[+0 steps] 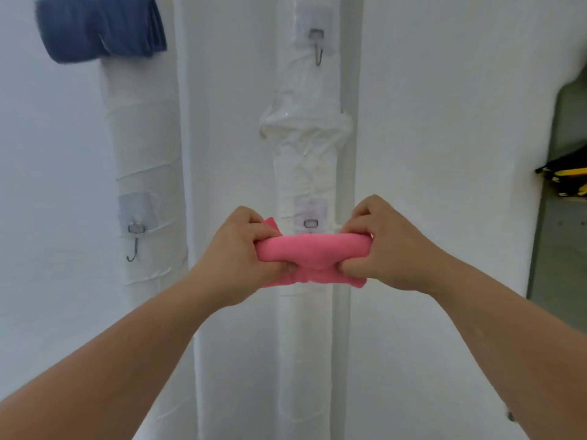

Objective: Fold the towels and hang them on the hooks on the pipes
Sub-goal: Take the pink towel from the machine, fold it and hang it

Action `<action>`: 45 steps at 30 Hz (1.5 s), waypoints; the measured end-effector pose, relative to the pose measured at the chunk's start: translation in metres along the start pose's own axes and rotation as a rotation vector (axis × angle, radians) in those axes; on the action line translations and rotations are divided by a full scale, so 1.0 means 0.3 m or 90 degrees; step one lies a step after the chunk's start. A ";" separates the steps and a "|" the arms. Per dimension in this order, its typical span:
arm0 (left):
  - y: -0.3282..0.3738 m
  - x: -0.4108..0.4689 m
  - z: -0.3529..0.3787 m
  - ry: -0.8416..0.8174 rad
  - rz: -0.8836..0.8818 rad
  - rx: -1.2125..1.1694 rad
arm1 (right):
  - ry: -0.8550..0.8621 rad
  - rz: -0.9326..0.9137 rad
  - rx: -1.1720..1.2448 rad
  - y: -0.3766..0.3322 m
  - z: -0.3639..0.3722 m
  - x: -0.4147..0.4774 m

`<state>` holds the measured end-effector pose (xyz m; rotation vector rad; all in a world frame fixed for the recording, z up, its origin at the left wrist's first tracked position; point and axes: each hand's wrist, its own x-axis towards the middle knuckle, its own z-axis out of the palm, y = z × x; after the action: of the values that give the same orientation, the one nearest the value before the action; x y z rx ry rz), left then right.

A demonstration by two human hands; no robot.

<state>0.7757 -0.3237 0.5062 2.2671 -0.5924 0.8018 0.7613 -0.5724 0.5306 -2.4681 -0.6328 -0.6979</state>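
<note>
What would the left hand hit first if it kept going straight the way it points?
Probably the wrapped white pipe just behind the pink towel, near its lower hook. The left hand aims forward and slightly inward at it; how far off it is cannot be told.

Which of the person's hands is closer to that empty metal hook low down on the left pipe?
Left. The left hand grips the pink towel to the right of the hook; the right hand holds the towel's far end, further right.
</note>
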 end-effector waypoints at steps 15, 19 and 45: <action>0.185 0.495 -0.202 0.230 0.155 -0.279 | 0.165 -0.116 0.441 -0.098 -0.230 0.442; 0.254 0.607 -0.226 0.223 0.197 -0.273 | 0.217 -0.120 0.465 -0.095 -0.337 0.522; 0.260 0.867 -0.260 0.203 0.094 -0.293 | 0.223 -0.049 0.448 -0.050 -0.430 0.793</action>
<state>0.8845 -0.3722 0.7623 1.6535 -0.7138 0.9626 0.8893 -0.5642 0.7696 -1.6408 -0.6893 -0.7527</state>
